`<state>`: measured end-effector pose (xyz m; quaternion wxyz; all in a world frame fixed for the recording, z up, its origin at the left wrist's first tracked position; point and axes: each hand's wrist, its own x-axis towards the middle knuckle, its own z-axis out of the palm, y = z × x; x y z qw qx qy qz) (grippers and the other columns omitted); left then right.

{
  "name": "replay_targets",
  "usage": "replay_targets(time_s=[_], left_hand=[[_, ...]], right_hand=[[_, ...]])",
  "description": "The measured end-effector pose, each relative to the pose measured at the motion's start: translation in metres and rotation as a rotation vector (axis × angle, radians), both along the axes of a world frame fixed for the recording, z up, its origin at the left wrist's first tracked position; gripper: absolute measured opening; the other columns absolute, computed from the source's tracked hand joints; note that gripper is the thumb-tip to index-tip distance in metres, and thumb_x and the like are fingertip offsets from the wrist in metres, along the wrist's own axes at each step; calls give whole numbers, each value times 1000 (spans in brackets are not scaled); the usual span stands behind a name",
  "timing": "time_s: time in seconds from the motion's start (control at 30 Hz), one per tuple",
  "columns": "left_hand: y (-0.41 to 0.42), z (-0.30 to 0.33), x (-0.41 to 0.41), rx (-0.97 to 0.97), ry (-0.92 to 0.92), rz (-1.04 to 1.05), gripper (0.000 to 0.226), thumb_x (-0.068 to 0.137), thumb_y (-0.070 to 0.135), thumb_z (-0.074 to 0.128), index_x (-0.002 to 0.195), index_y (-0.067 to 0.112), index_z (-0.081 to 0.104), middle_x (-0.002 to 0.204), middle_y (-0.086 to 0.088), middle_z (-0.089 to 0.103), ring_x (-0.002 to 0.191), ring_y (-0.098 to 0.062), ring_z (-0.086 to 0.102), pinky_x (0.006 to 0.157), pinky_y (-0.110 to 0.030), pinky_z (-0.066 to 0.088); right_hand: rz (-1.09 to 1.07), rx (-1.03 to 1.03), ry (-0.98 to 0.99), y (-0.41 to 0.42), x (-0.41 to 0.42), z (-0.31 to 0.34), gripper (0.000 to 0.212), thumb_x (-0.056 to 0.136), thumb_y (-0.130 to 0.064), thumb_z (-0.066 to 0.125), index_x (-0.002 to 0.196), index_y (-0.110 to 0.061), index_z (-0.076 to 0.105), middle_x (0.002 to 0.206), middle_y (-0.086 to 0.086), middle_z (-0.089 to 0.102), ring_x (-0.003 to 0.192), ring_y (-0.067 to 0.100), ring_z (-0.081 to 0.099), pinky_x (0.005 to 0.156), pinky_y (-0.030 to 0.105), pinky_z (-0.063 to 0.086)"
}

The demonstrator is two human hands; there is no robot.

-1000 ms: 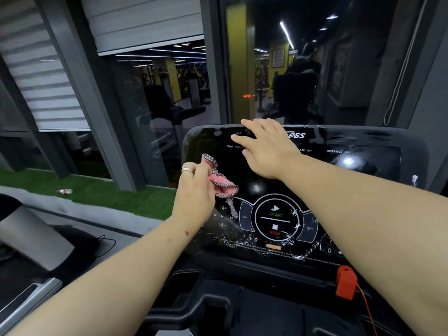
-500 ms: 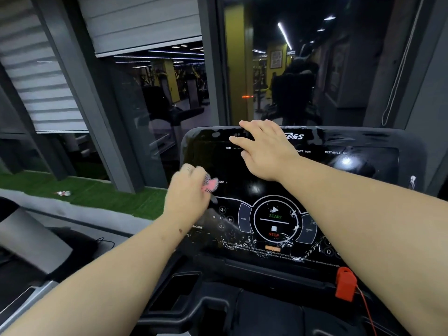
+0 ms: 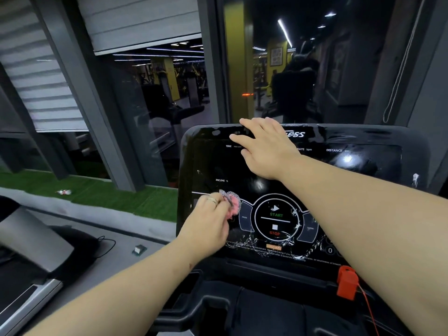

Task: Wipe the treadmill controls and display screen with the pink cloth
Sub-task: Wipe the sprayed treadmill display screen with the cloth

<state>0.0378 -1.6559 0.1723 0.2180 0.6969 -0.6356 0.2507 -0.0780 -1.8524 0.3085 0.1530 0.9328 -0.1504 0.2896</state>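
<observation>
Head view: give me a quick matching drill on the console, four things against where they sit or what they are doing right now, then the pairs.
Things:
1. pink cloth
2. right hand
3. red safety clip
4. START button

Places or states:
A. below the console, lower right, with a red cord
B. flat on the top of the display, fingers spread
C. bunched in the left hand, left of the round dial
D. green lettering in the upper half of the round dial

Pairs: 1-C, 2-B, 3-A, 4-D
</observation>
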Motion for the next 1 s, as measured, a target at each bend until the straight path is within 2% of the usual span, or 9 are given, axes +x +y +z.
replay_targets(time_s=[0.1, 0.17, 0.3, 0.43, 0.6, 0.7, 0.87, 0.93, 1.0], left_hand=[[3, 6, 18, 80, -88, -45, 16, 86, 8, 53, 98, 10, 63, 108, -7, 57, 91, -31, 52, 81, -45, 50], [1, 22, 29, 35, -118, -2, 16, 87, 12, 51, 97, 12, 64, 108, -6, 60, 90, -32, 53, 79, -47, 50], [-7, 41, 40, -74, -5, 206, 22, 88, 24, 50, 100, 21, 68, 111, 2, 61, 100, -32, 53, 75, -46, 52], [-4, 9, 19, -22, 99, 95, 17, 82, 5, 57, 90, 19, 63, 101, -3, 52, 81, -27, 49, 70, -43, 48], [3, -1, 8, 21, 168, 2, 28, 73, -6, 54, 88, 16, 64, 98, 0, 50, 81, -19, 48, 68, -29, 44], [3, 20, 13, -91, 245, 8, 31, 71, -9, 57, 87, 16, 65, 95, 2, 49, 85, -13, 49, 72, -25, 43], [1, 70, 37, -365, 370, 223, 23, 77, -10, 55, 87, 9, 61, 92, 10, 42, 96, -18, 46, 80, -29, 43], [-3, 85, 50, -375, 397, 267, 22, 82, -9, 55, 95, 8, 63, 101, 3, 46, 101, -19, 47, 86, -28, 43], [-9, 85, 58, -295, 366, 280, 23, 86, -3, 60, 105, 9, 66, 113, -8, 51, 107, -25, 53, 93, -30, 44]], right_hand=[[3, 6, -1, 1, -1, 1, 49, 102, -38, 43, 151, -37, 47, 166, 5, 29, 151, 29, 24, 126, 47, 11], [4, 8, -4, 1, -1, 1, 49, 102, -38, 44, 151, -37, 47, 166, 5, 29, 151, 28, 24, 127, 47, 10], [4, 9, -6, 2, -1, 1, 49, 102, -37, 44, 151, -37, 47, 166, 5, 29, 150, 29, 24, 126, 47, 10], [4, 5, -8, 2, -1, 1, 49, 102, -37, 45, 150, -37, 48, 165, 5, 30, 149, 28, 26, 126, 47, 12], [1, 0, -9, 1, -1, 1, 49, 102, -37, 45, 151, -36, 47, 165, 6, 30, 150, 29, 25, 126, 48, 11], [-9, -3, -5, 2, -1, 1, 50, 101, -38, 44, 151, -37, 47, 165, 5, 29, 150, 29, 25, 126, 48, 11], [0, -5, -6, 2, -1, 1, 49, 102, -37, 45, 151, -36, 47, 165, 5, 30, 150, 29, 25, 126, 48, 11], [-3, -4, -7, 2, -2, 2, 49, 102, -37, 45, 151, -36, 47, 165, 5, 30, 150, 28, 25, 126, 48, 11], [-5, -10, -8, 3, -2, 2, 49, 102, -37, 45, 151, -36, 47, 165, 5, 30, 150, 28, 26, 126, 48, 11]])
